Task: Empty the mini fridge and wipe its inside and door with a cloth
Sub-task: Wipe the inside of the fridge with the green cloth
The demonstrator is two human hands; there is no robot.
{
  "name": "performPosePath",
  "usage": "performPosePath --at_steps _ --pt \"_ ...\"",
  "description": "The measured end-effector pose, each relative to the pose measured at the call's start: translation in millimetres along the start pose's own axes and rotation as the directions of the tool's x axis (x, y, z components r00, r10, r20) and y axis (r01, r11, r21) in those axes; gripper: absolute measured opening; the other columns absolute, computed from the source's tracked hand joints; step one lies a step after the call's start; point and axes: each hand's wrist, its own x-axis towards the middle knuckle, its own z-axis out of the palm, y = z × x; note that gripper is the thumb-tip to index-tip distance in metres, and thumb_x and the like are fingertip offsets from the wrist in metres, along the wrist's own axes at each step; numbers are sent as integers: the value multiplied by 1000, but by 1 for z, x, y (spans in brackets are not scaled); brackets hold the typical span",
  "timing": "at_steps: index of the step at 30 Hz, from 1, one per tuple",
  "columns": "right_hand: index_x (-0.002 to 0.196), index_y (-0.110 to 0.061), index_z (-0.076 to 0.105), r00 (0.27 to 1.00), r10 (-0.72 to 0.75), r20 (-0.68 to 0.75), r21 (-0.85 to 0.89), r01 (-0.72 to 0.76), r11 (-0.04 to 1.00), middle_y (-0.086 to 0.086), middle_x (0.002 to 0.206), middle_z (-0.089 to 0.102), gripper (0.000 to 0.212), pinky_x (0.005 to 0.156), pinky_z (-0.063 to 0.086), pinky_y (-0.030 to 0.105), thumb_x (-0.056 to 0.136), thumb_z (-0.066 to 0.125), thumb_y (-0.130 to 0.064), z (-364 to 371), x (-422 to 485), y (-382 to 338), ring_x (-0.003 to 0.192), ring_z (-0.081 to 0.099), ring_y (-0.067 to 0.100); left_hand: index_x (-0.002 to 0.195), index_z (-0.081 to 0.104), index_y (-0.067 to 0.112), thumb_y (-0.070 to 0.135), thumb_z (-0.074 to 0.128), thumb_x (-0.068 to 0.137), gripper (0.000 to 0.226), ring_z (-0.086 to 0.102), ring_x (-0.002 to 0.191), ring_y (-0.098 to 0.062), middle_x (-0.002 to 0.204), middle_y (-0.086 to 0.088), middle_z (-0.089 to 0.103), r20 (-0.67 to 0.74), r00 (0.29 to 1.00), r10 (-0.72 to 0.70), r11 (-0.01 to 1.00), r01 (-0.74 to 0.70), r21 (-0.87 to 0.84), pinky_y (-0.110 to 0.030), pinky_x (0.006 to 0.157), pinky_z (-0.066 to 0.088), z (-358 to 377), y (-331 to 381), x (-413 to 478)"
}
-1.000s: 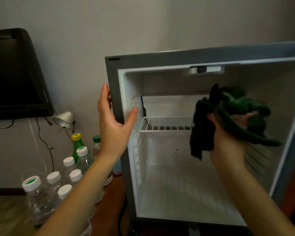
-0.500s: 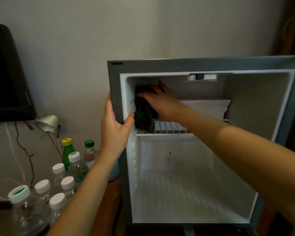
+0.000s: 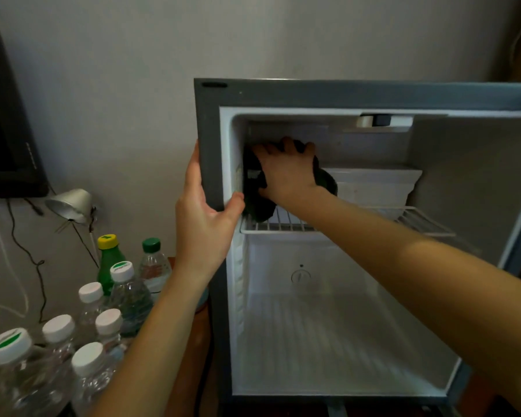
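The mini fridge (image 3: 211,121) stands open, its white interior bare apart from a wire shelf (image 3: 418,221) and a white box compartment (image 3: 373,185) at the upper back. My left hand (image 3: 205,218) grips the fridge's left front edge, fingers on the outer side and thumb on the inner lip. My right hand (image 3: 286,173) reaches into the top section and holds a dark green cloth (image 3: 257,206) pressed against the upper left inner wall, just above the shelf. Most of the cloth is hidden behind that hand.
Several capped bottles (image 3: 127,290), clear ones and a green one, stand on the surface left of the fridge. A small silver lamp (image 3: 69,204) with cables and a black screen (image 3: 6,145) are against the wall farther left. A thermostat dial (image 3: 300,276) sits on the back wall.
My right hand carried the cloth from the fridge's right side into the upper left corner and now presses it on the left wall. My left hand closed onto the fridge's edge.
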Motion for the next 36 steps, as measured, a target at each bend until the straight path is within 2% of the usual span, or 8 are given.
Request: performPosePath --at_steps 4,8,13,16,19,28,32,36 --pt "135 -31 40 983 183 8 13 -183 983 3 140 46 62 100 29 58 79 64 -43 7 -26 64 128 34 33 146 31 9 -3 66 84 73 53 107 16 130 3 53 5 1000 -1 1000 1 -7 -5 86 44 0 1 0" --pt "136 -30 43 962 270 -36 31 -269 963 5 140 46 55 98 33 59 85 60 -39 14 -41 82 129 33 34 146 32 10 -2 66 84 71 52 108 17 132 2 53 -17 1000 -2 1000 2 -10 -7 89 45 2 0 -2" --pt "137 -30 39 982 183 -49 35 -181 983 5 141 45 54 96 31 57 87 56 -41 8 -16 19 130 32 34 146 32 10 -4 64 84 72 51 119 3 138 -2 51 -36 999 -15 999 14 -35 -18 98 46 4 0 -3" --pt "138 -30 38 994 101 -33 39 -100 994 5 141 44 50 98 27 59 90 52 -29 4 0 -21 132 29 35 146 32 8 -6 64 83 71 53 118 1 137 -4 51 -31 999 -7 1000 6 -25 -9 91 46 3 2 -2" --pt "140 -33 35 999 48 -5 41 -48 998 3 144 40 57 99 27 61 88 57 -33 5 -3 -7 132 28 34 145 33 9 -7 64 82 71 54 116 -2 135 -4 53 -22 1000 -10 1000 9 -25 -8 88 46 2 3 -2" --pt "135 -35 42 881 449 152 75 -463 883 6 145 38 55 103 27 65 84 64 -33 7 -63 140 135 25 37 145 34 11 -3 66 83 71 56 111 3 131 -1 56 -21 1000 -22 999 22 -29 -8 85 47 2 4 -3" --pt "135 -33 44 925 371 78 66 -376 924 4 141 44 55 98 33 60 82 62 -38 6 -48 104 130 31 35 146 33 12 -1 66 83 72 55 108 11 132 1 54 -39 999 -15 1000 14 -18 -10 87 48 4 3 -4" --pt "139 -33 36 987 155 33 37 -156 987 2 145 41 65 99 28 59 81 64 -38 2 -16 23 132 29 33 146 34 13 -3 65 83 72 55 116 1 134 1 54 -45 999 -18 999 16 -34 -18 95 49 4 2 -3"
